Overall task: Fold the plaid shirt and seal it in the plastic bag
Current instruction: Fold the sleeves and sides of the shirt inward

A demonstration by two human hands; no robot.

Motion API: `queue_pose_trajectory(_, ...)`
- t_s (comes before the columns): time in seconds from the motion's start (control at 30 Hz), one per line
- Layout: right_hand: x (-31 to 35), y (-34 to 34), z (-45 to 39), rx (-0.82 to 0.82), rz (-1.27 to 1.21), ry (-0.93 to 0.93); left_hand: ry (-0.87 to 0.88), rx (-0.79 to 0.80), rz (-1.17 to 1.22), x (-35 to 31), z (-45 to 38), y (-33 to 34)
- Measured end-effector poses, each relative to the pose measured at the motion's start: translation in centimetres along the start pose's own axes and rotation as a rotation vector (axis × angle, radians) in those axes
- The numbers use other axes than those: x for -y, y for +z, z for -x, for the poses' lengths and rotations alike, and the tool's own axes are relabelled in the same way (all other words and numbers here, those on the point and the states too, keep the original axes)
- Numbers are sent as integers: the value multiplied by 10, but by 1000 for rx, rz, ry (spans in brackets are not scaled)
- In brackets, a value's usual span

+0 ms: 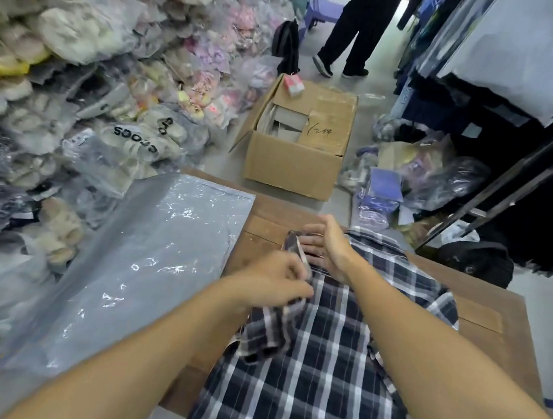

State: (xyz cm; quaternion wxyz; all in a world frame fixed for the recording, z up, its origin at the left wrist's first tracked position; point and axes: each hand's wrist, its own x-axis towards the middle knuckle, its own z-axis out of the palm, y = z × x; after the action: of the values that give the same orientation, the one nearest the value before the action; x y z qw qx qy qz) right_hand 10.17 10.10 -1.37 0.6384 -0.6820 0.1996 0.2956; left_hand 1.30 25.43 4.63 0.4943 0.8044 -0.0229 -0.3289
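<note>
To the left of our fingers, the bag (145,263) lies flat, partly on the table (268,224) and partly over the heaped packages (76,83). Our left hand (277,283) has its fingers closed, pinching a bunched fold of the shirt (319,369) near the collar. Just beyond it, our right hand (324,245) rests on the collar with fingers curled; we cannot tell whether it grips the cloth. The shirt lies spread on the table beneath both hands. Beyond our fingertips, an open box (295,149) stands on the floor.
</note>
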Motion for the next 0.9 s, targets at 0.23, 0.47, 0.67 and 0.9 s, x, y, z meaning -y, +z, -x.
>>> queue_pose_trajectory(0.23, -11, -35, 11, -97, 371, -73, 89, 132, -269, 26, -36, 71)
queue_pose_trajectory(0.47, -24, -36, 15, -65, 685, -116, 258, -456, -793, 50, -46, 34)
queue_pose_trajectory(0.67, -41, -31, 51, 134, 1253, -79, 233, -35, -978, 70, -73, 3)
queue_pose_trajectory(0.9, -49, -36, 50, 146, 1251, -160, 204, 66, -850, 70, -63, -3)
